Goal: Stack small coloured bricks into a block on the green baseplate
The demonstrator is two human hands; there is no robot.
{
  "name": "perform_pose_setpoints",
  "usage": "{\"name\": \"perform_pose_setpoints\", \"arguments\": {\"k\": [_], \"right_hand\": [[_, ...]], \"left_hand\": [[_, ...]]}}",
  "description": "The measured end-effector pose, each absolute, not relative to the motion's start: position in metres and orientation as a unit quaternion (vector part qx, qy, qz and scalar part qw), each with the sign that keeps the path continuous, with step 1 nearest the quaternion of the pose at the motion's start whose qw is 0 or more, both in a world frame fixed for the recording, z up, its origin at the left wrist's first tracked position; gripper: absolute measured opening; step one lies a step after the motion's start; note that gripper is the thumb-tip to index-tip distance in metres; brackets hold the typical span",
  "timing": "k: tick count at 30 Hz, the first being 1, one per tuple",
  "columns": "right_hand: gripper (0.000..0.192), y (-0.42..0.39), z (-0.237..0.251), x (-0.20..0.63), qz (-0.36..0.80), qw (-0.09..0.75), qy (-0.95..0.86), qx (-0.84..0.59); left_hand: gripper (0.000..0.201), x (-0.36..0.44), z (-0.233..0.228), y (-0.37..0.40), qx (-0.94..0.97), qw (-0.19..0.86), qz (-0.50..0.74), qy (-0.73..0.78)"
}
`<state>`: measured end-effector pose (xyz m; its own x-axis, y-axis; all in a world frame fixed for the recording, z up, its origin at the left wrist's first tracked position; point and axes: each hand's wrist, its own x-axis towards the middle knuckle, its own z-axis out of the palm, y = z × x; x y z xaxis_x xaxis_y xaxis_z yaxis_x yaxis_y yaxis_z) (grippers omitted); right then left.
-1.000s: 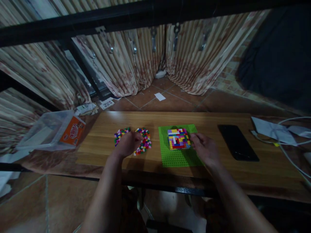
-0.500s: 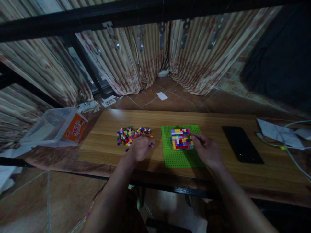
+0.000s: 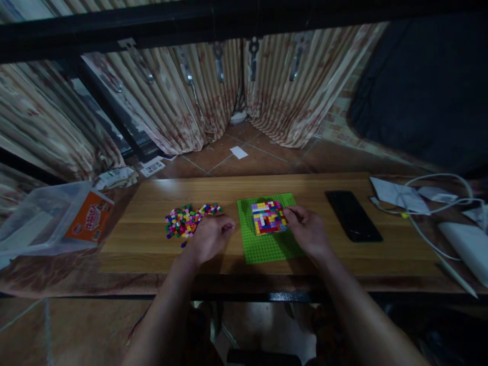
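A block of small multicoloured building bricks [image 3: 269, 217] sits on a green studded baseplate [image 3: 263, 249]. At the block's right edge is my right hand [image 3: 310, 231], thumb and fingers curled together at its side; whether they pinch a piece is hidden. My left hand [image 3: 211, 236] is closed in a pinch between the baseplate and a pile of loose bricks [image 3: 185, 221], partly covering the pile's right side. What its fingertips hold, if anything, is too small to make out.
A black phone [image 3: 353, 216] lies on the wooden tabletop [image 3: 133, 244] to the right. Beyond it are white cables [image 3: 438, 208] and a white device [image 3: 465, 249]. A clear plastic box [image 3: 49, 218] with an orange label stands at the left.
The whole view has shifted, so the table's things appear further left. My left hand has drawn slightly away from the pile toward the baseplate. My right hand stays by the block's right edge.
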<state>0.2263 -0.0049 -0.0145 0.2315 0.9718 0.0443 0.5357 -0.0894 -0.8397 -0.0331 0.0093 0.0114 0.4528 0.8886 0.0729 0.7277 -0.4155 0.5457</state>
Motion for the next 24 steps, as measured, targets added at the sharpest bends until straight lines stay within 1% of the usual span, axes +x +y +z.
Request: {"name": "perform_pose_setpoints", "arguments": {"k": [4,10,18,24], "right_hand": [[0.036,-0.005,-0.011,0.225,0.292,0.399,-0.541,-0.680],[0.034,-0.006,-0.010,0.225,0.290,0.397,-0.549,-0.676],[0.036,-0.004,-0.017,0.229,0.321,0.414,-0.538,-0.660],[0.034,-0.003,-0.017,0.232,0.334,0.414,-0.526,-0.663]], "left_hand": [[0.013,-0.012,0.014,0.008,0.808,0.255,0.234,0.477],[0.011,0.026,0.014,0.005,0.811,0.256,0.282,0.443],[0.014,0.069,0.007,0.009,0.841,0.178,0.276,0.431],[0.018,0.080,0.002,0.008,0.846,0.133,0.252,0.450]]}}
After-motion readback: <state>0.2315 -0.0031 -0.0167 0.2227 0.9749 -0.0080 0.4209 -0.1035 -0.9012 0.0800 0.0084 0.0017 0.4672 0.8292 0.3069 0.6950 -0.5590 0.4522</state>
